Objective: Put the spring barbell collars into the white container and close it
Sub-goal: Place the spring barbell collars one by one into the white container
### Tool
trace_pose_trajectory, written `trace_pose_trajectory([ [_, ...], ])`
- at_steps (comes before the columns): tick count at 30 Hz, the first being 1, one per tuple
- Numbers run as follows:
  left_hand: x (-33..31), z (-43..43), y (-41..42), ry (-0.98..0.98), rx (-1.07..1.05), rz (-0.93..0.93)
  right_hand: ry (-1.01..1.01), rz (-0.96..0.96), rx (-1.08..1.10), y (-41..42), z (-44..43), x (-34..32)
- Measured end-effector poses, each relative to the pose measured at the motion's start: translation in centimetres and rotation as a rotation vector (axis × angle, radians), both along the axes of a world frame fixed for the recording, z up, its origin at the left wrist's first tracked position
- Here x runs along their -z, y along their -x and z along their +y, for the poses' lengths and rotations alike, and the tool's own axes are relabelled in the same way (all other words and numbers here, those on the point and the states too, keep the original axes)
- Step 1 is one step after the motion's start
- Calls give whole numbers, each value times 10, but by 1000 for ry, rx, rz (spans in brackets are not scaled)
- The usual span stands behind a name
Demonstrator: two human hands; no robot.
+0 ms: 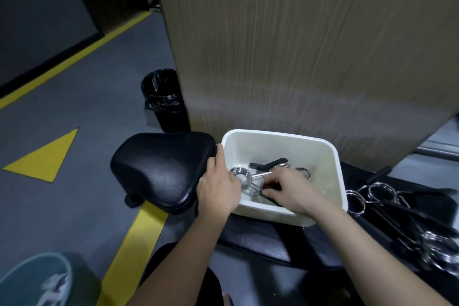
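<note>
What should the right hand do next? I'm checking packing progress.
Probably let go and reach right: the right hand is inside the white plastic container setting down a black-handled collar, while more chrome spring collars lie on the bench.

You face a tall wood-grain panel rising from a grey floor marked with yellow lines and a yellow triangle, with a black-lined bin at its left corner, a black padded seat below and a teal bin at bottom left.
</note>
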State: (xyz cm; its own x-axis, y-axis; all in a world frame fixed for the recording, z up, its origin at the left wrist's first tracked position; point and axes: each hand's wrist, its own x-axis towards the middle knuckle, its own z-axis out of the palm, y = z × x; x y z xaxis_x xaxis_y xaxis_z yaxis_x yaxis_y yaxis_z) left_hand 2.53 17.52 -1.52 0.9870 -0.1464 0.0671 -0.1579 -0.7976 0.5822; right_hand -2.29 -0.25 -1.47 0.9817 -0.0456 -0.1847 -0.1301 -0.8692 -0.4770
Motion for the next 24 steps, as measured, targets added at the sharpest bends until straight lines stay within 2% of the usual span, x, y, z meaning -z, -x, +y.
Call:
trace_pose_trajectory([
  [4, 1, 2, 4, 17, 3, -24, -124, 301, -51, -2, 4, 2],
  [6, 1, 1, 3, 8, 0, -26, -205, 333, 32, -1, 3, 3],
  [10, 1, 0, 3, -14, -1, -26, -225, 293, 124, 1, 2, 7],
  [15, 1, 1, 5, -27, -6, -20, -84, 307, 119, 5, 1, 11],
  [19, -1, -1, 4, -49, -4, -17, -90, 298, 156, 4, 0, 14],
  [22, -4, -2, 4, -59, 1, -5, -83, 171, 255, 2, -1, 14],
  [24, -4, -3, 3, -58, 3, 6, -70, -34, 385, 1, -3, 8],
])
